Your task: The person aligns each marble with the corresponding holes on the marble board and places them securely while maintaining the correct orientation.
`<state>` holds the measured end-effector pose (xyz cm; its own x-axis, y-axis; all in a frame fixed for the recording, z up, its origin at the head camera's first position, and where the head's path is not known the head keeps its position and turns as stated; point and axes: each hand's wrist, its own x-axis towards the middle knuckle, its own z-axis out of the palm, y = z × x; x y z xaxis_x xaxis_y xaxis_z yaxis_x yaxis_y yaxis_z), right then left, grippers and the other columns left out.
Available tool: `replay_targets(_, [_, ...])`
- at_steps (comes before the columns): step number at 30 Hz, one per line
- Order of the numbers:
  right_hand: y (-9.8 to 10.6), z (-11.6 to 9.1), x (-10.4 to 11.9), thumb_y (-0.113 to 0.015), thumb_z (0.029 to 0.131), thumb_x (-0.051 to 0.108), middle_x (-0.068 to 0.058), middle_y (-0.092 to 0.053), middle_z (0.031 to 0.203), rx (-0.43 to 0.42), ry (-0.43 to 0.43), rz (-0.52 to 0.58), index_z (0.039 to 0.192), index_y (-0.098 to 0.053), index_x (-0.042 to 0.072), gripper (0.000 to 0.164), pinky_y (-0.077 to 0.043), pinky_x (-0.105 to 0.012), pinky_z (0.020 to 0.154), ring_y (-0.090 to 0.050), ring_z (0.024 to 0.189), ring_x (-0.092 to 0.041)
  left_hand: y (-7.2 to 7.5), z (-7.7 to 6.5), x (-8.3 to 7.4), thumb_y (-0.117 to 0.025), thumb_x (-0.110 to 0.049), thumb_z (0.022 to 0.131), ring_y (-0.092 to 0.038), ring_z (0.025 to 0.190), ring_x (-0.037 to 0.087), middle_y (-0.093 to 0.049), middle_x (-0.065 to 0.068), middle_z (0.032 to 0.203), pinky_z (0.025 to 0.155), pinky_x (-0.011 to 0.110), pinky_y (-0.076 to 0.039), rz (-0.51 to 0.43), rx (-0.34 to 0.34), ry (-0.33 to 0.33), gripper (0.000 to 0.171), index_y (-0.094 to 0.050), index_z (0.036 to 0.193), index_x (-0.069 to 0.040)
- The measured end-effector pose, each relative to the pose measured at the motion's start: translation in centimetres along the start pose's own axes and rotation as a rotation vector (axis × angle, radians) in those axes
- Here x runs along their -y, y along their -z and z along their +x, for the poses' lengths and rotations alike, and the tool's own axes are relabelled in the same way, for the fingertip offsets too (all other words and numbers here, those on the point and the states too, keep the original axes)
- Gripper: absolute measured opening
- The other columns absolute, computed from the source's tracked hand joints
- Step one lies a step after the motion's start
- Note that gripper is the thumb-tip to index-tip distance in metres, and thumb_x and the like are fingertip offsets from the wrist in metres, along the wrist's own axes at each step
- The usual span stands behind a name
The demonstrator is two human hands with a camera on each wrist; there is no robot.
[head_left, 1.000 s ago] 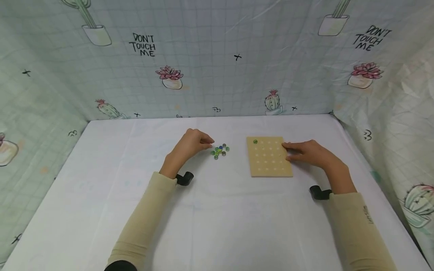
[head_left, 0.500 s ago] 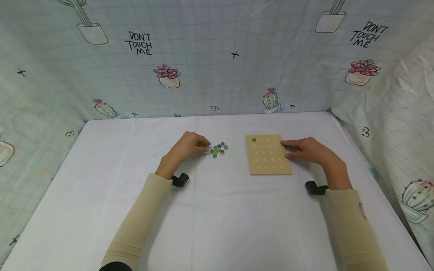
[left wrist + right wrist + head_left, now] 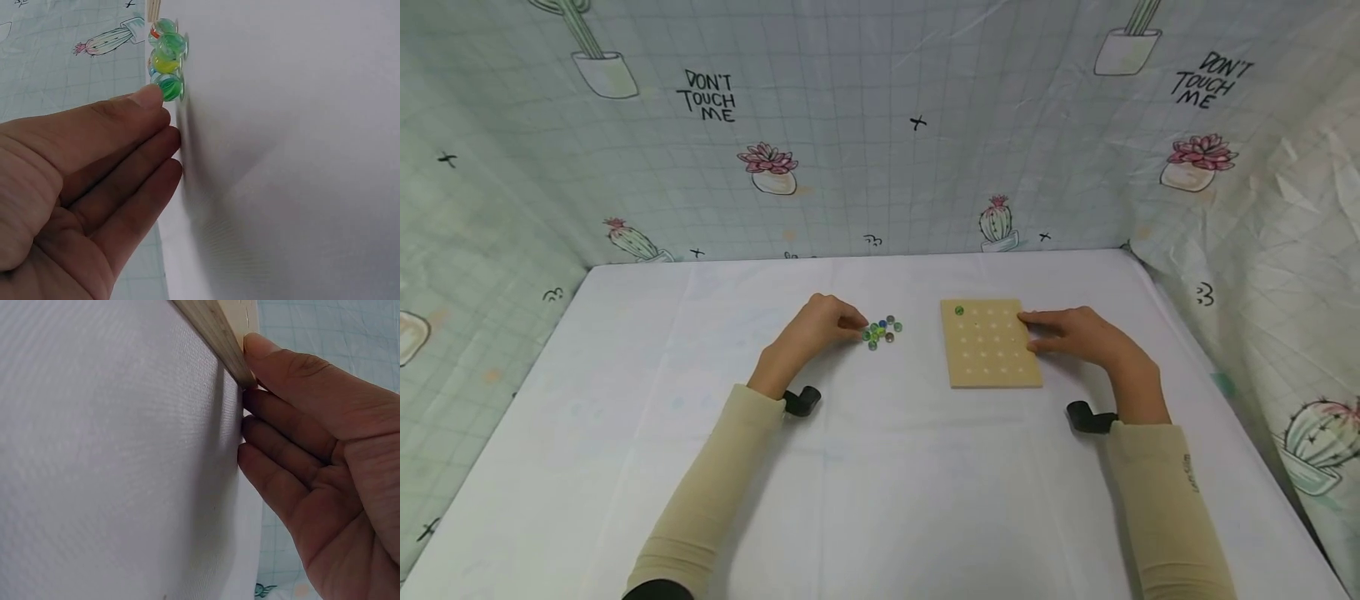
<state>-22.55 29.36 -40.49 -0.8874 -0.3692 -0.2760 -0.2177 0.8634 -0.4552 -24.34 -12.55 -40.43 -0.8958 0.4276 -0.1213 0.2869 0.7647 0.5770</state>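
Note:
Green, yellow and blue glass marbles (image 3: 878,332) lie in a loose cluster on the white table. My left hand (image 3: 822,323) is at the cluster's left edge. In the left wrist view its thumb tip meets the nearest green marble (image 3: 167,89), and the other fingers extend below. To the right lies a flat square wooden board (image 3: 991,367) with rows of small dimples. One green marble (image 3: 959,311) sits near its far left corner. My right hand (image 3: 1086,333) touches the board's right edge with thumb and fingertips. The right wrist view shows the thumb (image 3: 275,356) at the board's corner.
A white cloth covers the table (image 3: 880,500). Behind it and along both sides hangs a patterned curtain (image 3: 850,150) with cactus drawings. Black wrist mounts (image 3: 803,402) stick out beside both sleeves.
My left hand has drawn slightly back from over the marbles, then come to the nearest one from the left. The right hand stays at the board's edge, and the head view has shifted a little.

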Motion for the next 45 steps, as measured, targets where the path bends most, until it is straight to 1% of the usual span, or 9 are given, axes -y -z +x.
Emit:
replay_targets(7, [0.2,0.0,0.0,-0.070,0.097,0.039,-0.024,-0.046,0.151,0.000,-0.004,-0.013,0.151,-0.049,0.012,0.065,-0.034,-0.065,0.112,-0.038,0.141,-0.048,-0.2,0.4,-0.5,-0.079,-0.014,0.090,-0.067,0.114,0.025,-0.076,0.005,0.112,0.096,0.038,-0.055,0.069,-0.011,0.043,0.023,-0.079,0.113,-0.009])
replay_targets(12, [0.1,-0.1,0.0,-0.070,0.097,0.038,-0.024,-0.045,0.152,-0.001,-0.016,0.004,0.151,-0.049,0.012,0.064,-0.033,-0.065,0.113,-0.038,0.142,-0.048,-0.6,0.4,-1.0,-0.079,-0.014,0.090,-0.067,0.113,0.025,-0.077,0.005,0.112,0.097,0.040,-0.055,0.110,-0.025,0.074,0.023,-0.080,0.112,-0.010])
replay_targets(17, [-0.1,-0.1,0.0,-0.070,0.097,0.037,-0.024,-0.044,0.152,0.002,-0.027,0.021,0.151,-0.049,0.012,0.063,-0.033,-0.064,0.113,-0.037,0.142,-0.047,-1.0,0.4,-1.2,-0.080,-0.015,0.090,-0.067,0.114,0.026,-0.077,0.004,0.111,0.099,0.040,-0.054,0.133,-0.039,0.084,0.022,-0.080,0.111,-0.011])
replay_targets(24, [-0.3,0.0,-0.3,-0.070,0.097,0.038,-0.022,-0.045,0.153,0.007,-0.030,0.026,0.152,-0.049,0.013,0.064,-0.033,-0.063,0.113,-0.037,0.143,-0.047,-1.2,0.3,-1.3,-0.080,-0.016,0.090,-0.067,0.114,0.026,-0.077,0.004,0.111,0.100,0.042,-0.052,0.153,-0.052,0.080,0.021,-0.081,0.110,-0.012])
replay_targets(27, [-0.3,0.1,-0.3,-0.071,0.097,0.037,-0.022,-0.045,0.153,0.005,-0.024,0.016,0.151,-0.049,0.012,0.064,-0.033,-0.063,0.113,-0.037,0.143,-0.047,-1.1,0.1,-1.4,-0.080,-0.017,0.089,-0.067,0.113,0.026,-0.077,0.004,0.111,0.099,0.042,-0.052,0.150,-0.061,0.079,0.019,-0.081,0.108,-0.012])
replay_targets(32, [-0.1,0.0,-0.2,-0.070,0.097,0.037,-0.022,-0.046,0.152,0.002,-0.012,0.005,0.151,-0.049,0.011,0.063,-0.034,-0.064,0.113,-0.038,0.142,-0.047,-0.8,-0.2,-1.6,-0.080,-0.015,0.089,-0.069,0.109,0.025,-0.077,0.005,0.110,0.096,0.041,-0.055,0.114,-0.076,0.070,0.017,-0.081,0.106,-0.011])
replay_targets(41, [-0.3,0.1,-0.3,-0.070,0.097,0.038,-0.022,-0.044,0.153,0.001,-0.031,0.028,0.151,-0.049,0.012,0.064,-0.033,-0.064,0.114,-0.036,0.143,-0.047,-0.8,-0.5,-1.4,-0.080,-0.015,0.090,-0.069,0.108,0.024,-0.077,0.005,0.109,0.095,0.041,-0.055,0.082,-0.079,0.072,0.016,-0.081,0.105,-0.011])
replay_targets(45, [-0.3,0.0,-0.4,-0.070,0.097,0.037,-0.021,-0.045,0.153,-0.004,-0.022,0.037,0.151,-0.049,0.012,0.063,-0.033,-0.063,0.114,-0.037,0.143,-0.046,-0.9,-0.5,-1.2,-0.080,-0.017,0.090,-0.069,0.107,0.024,-0.077,0.004,0.107,0.093,0.040,-0.056,0.082,-0.088,0.064,0.016,-0.082,0.105,-0.011])
